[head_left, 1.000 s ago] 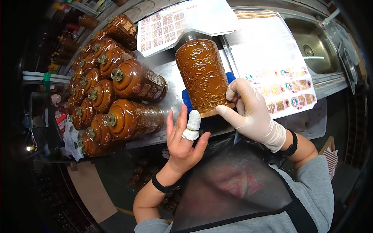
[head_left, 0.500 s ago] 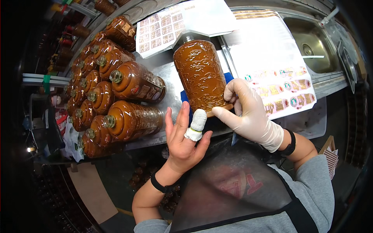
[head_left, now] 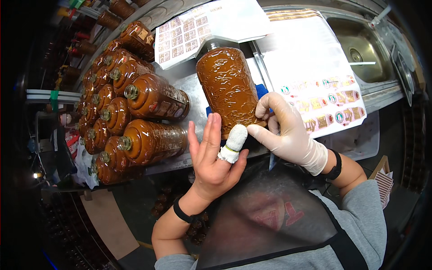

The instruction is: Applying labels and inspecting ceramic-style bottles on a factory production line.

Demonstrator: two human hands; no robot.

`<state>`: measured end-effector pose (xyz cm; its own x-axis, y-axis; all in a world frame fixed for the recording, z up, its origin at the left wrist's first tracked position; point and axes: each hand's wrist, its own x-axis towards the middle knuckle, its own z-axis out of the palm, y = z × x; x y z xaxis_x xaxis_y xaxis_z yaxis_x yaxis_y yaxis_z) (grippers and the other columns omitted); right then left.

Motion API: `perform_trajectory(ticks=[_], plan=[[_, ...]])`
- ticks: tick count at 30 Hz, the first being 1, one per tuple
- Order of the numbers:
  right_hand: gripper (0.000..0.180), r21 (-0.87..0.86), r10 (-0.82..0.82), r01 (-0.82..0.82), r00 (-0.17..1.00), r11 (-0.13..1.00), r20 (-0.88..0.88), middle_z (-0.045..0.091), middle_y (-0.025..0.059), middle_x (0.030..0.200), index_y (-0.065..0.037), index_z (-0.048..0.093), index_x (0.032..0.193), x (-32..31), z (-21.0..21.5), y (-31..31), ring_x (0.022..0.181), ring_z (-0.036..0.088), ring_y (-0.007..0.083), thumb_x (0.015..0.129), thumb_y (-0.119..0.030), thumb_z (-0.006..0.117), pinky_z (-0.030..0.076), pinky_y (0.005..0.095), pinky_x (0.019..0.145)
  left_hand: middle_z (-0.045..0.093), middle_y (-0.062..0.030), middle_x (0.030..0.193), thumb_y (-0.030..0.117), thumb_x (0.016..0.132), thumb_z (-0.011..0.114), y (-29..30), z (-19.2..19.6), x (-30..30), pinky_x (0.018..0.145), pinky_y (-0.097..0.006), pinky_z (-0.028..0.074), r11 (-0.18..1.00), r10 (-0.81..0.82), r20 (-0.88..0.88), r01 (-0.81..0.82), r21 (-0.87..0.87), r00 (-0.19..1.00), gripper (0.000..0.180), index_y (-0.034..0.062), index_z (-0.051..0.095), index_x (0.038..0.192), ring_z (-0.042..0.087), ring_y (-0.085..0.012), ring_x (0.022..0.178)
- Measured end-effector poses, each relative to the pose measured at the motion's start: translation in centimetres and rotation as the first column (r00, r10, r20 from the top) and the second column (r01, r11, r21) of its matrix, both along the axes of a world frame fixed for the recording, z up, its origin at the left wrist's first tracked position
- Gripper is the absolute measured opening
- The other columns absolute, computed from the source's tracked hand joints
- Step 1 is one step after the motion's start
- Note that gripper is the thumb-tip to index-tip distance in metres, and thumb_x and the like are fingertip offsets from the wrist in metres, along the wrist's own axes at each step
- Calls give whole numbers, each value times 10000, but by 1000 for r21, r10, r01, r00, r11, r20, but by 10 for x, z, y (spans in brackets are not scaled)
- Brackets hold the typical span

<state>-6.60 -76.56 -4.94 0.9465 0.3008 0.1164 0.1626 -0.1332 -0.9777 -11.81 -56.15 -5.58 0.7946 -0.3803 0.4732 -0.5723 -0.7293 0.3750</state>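
Note:
A big brown bottle [head_left: 227, 87] with a raised, glossy pattern lies on its side, neck pointing away from me, over something blue [head_left: 261, 91]. My right hand [head_left: 285, 135], in a white glove, has its curled fingers and thumb closed round the bottle's lower right edge. Whether a small piece is also pinched there is hidden. My left hand [head_left: 216, 164] is bare and open, its fingers stretched toward the bottle's base. A white cloth cap [head_left: 235, 141], held by a thin yellow-green band, covers its index finger, whose tip is at the base.
Several similar bottles [head_left: 155, 96] with clear necks lie stacked at the left. Printed label sheets [head_left: 184, 36] lie beyond the bottle, and more label sheets [head_left: 310, 58] lie to its right. A steel sink [head_left: 360, 51] is at the far right.
The bottle has shifted slightly left and its surface pattern has turned a little. My left index finger with the cloth cap has tilted right, closer to my right thumb.

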Motion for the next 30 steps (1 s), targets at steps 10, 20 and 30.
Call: perform_trajectory(ticks=[10,20,30], plan=[[130,81,19,6,954,997,-299,550,8,855,-18,565,980,-2,-2,-14,616,473,44,872,-14,636,392,213,571,460,-329,1456,150,718,799,-18,21,11,1129,-677,177,991,-1,60,-7,132,998,430,55,725,1131,434,-497,1368],[75,141,-105,171,916,975,-386,588,-40,810,-39,630,943,6,-10,-39,623,469,-4,932,-113,636,371,180,555,456,-275,1489,150,735,790,-34,16,18,1150,-682,70,994,-33,69,26,107,997,319,125,760,1052,353,-489,1428],[233,538,207,371,646,757,-735,660,80,902,0,636,1019,17,3,-55,731,654,135,935,-218,619,543,244,609,492,-317,1436,136,792,760,-1,-3,4,1152,-634,184,991,89,65,-82,-109,994,440,-14,686,1199,460,-456,1365]])
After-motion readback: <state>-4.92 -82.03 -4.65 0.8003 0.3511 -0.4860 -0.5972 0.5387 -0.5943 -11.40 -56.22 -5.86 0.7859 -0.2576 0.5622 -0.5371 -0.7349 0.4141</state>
